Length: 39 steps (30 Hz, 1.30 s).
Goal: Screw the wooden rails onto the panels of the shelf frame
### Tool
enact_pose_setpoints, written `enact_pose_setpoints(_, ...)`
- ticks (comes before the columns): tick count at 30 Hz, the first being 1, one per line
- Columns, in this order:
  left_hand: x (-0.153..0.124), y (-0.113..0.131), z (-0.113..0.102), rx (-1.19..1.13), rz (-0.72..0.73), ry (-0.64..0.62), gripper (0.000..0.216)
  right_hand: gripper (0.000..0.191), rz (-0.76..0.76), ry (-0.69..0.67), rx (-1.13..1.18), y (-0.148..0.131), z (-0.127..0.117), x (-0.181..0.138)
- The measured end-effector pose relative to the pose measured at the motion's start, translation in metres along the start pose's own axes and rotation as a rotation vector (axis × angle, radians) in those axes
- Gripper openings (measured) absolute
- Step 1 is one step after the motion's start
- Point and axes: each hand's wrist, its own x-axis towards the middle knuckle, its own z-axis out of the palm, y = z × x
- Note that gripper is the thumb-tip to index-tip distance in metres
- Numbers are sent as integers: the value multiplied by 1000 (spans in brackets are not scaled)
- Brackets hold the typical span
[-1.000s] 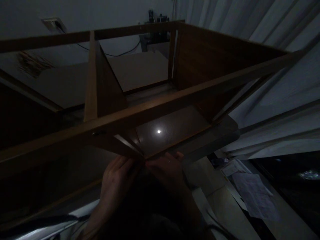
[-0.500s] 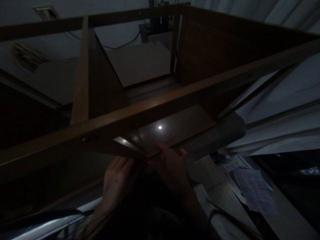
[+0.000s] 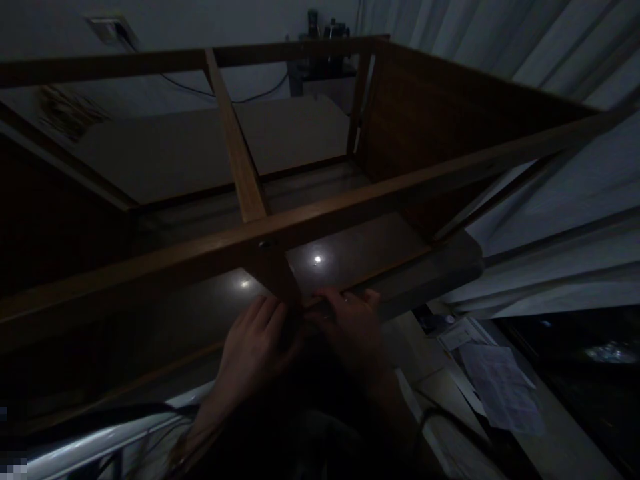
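Observation:
A wooden frame stands before me, with a long front rail (image 3: 350, 207) and a divider (image 3: 273, 273) running down from it to the base panel (image 3: 360, 257). At the divider's lower end, my left hand (image 3: 257, 333) is closed, its bent fingers against the left side of the wood. Just to the right, my right hand (image 3: 350, 323) is closed too, its thumb and index finger drawn together at the base's front edge. What sits between those fingers is too dark to make out. A small dark hole or fitting (image 3: 267, 245) marks the rail above the divider.
Pale curtains (image 3: 550, 227) hang along the right. Papers (image 3: 500, 383) lie on a surface at lower right. A pale board (image 3: 300, 133) rises behind the frame, and a plugged wall socket (image 3: 113, 30) is at upper left. A shiny metal bar (image 3: 120, 433) runs along the lower left.
My view has shifted, so the front rail and divider top appear farther right and the divider looks more upright. Both hands stay at the divider's foot; my right index finger has bent inward.

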Motion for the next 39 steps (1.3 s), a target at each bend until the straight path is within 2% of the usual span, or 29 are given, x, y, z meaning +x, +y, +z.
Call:
enact_pose_setpoints(4,3,3,3,43,-2,42,23,19,1,-5,-35,-1,-3,4)
enact_pose_setpoints(9,4,5,7,66,-5,82,20,21,-1,63,-64,2,4,4)
enact_pose_setpoints(16,6,6,8,64,-9,73,15,54,6,163,89,24,6,-10)
enact_pose_setpoints(19,7,7,8,58,-11,73,13,48,35,207,139,31,4,-24)
enact_pose_setpoints(26,6,7,10,61,-8,99,18,19,135,364,173,35,12,-50)
enact_pose_setpoints(30,6,7,13,47,-17,81,18,28,82,436,77,33,12,-50)
enact_pose_setpoints(35,7,7,16,62,-10,104,18,22,42,514,-22,21,12,-48)
enact_pose_setpoints(39,8,8,16,53,-11,115,16,20,-29,476,35,15,17,-46)
